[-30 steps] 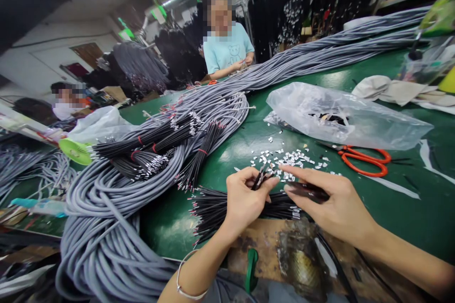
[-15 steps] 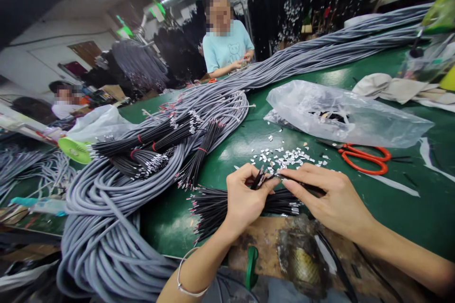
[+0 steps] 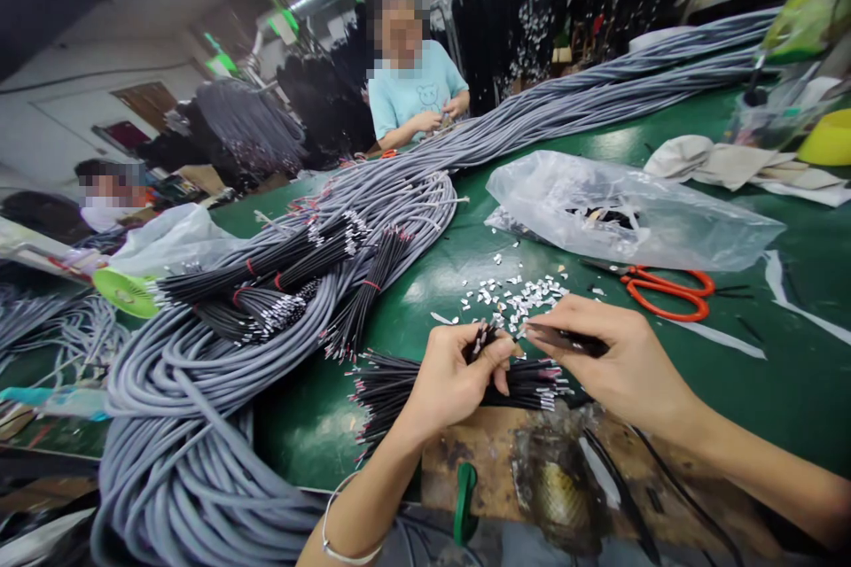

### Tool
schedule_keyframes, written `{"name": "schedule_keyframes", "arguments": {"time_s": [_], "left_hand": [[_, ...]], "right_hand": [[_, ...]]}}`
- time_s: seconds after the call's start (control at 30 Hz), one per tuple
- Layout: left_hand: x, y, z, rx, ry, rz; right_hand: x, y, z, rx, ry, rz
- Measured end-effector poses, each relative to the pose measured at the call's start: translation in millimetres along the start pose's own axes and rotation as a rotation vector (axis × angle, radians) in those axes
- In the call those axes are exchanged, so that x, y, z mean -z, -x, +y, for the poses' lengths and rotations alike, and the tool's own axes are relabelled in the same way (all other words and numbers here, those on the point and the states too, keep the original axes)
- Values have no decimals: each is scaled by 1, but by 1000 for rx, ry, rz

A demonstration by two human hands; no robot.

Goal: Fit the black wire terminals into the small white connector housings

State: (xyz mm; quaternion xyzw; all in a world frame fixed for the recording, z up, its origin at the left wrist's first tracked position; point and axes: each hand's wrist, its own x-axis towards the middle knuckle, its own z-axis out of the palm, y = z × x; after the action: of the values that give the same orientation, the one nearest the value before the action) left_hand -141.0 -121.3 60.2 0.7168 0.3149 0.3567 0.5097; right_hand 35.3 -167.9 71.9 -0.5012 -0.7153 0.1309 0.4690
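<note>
My left hand (image 3: 456,376) is closed around a few short black cables (image 3: 484,338), their stripped ends up between thumb and fingers. Close beside it on the right, my right hand (image 3: 615,350) pinches a slim dark tool (image 3: 575,339); its kind is partly hidden by the fingers. The tool's tip points at the cable ends. Beneath both hands lies a pile of black cables (image 3: 392,390) with pinkish and silvery ends. Small white scraps (image 3: 525,299) are scattered on the green table (image 3: 698,407) just beyond my fingers.
Orange-handled scissors (image 3: 668,292) lie to the right, below a clear plastic bag (image 3: 705,226). Thick grey cables (image 3: 219,425) coil on the left, with tied black cable bundles (image 3: 365,292) on them. A wooden board (image 3: 488,443) sits at the near edge. A co-worker (image 3: 418,97) sits across the table.
The hands have drawn slightly apart, and the dark tool's tip has backed off a little from the cable ends. The whole view has shifted slightly.
</note>
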Motion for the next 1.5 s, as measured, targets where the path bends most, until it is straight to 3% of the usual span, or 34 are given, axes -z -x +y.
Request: {"name": "schedule_keyframes", "arguments": {"time_s": [0.3,0.47,0.77,0.93,1.13,1.23,1.37,1.5], "left_hand": [[-2,0,5,-3,-14,-32],[-5,1,3,18,53,-6],[-12,-2,-2,37,128,175],[-14,-3,4,81,198,175],[-14,-8,-4,124,88,269],[-7,-11,-14,72,-62,202],[12,-8,-16,4,-357,121],[26,1,-8,72,-385,16]], "right_hand": [[-3,1,4,177,38,-26],[-8,4,4,128,116,-60],[-11,1,-7,-40,100,-52],[-10,-1,-8,-10,102,-4],[-7,0,-10,120,91,91],[-6,3,3,166,151,109],[-7,5,22,156,407,-152],[-7,3,15,127,558,-399]]}}
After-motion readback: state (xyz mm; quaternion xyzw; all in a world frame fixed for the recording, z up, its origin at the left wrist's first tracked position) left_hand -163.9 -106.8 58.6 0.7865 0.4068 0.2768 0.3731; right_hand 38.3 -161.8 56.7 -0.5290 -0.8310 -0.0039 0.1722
